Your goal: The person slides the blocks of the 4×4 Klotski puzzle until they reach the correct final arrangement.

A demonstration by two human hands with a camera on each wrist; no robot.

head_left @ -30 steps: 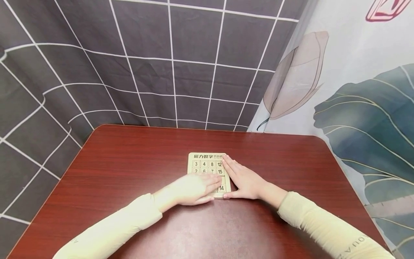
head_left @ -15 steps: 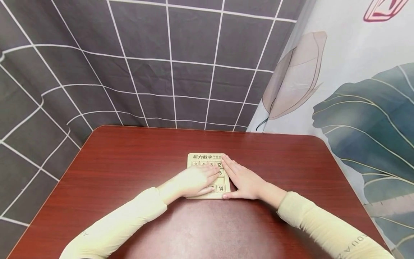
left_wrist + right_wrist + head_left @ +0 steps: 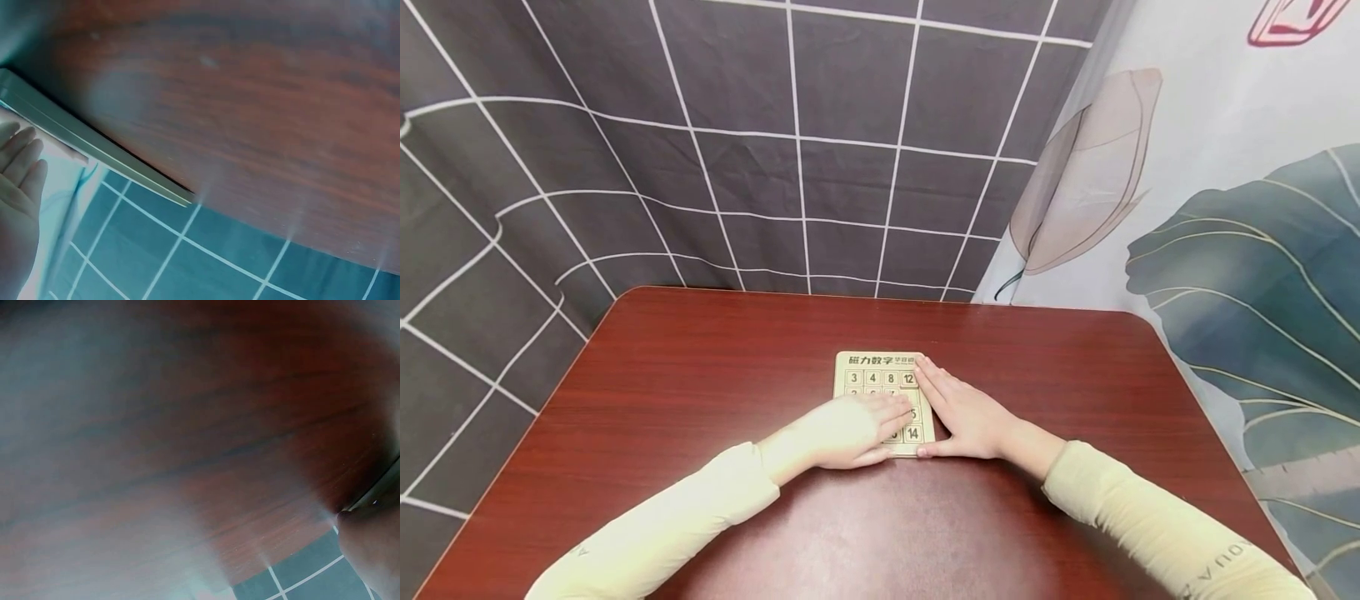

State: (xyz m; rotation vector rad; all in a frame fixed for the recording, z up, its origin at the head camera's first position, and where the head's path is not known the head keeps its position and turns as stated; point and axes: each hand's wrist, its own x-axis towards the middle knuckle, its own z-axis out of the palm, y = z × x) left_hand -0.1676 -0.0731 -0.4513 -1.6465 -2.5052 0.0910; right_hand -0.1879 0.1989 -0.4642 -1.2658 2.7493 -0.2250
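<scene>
A flat, cream-coloured number slide puzzle (image 3: 872, 361) lies on the table; its left edge also shows in the left wrist view. My left hand (image 3: 856, 429) stretches across its lower left, the fingertips over the tiles in the right part. It hides several tiles. In the top row 3, 4, 8 and 12 can be read, and the 14 tile (image 3: 913, 433) sits at lower right. My right hand (image 3: 973, 418) rests along the puzzle's right side, fingers straight toward the top right corner and thumb at the bottom right one.
The reddish-brown wooden table (image 3: 715, 358) has rounded far corners. Behind it hangs a dark grey curtain (image 3: 850, 183) with white grid lines. A pale curtain with leaf prints (image 3: 1247, 250) hangs to the right.
My left hand moved up over the tiles, then back down. The 15 tile has slid down one row, leaving a gap below 12. My right hand stays in place.
</scene>
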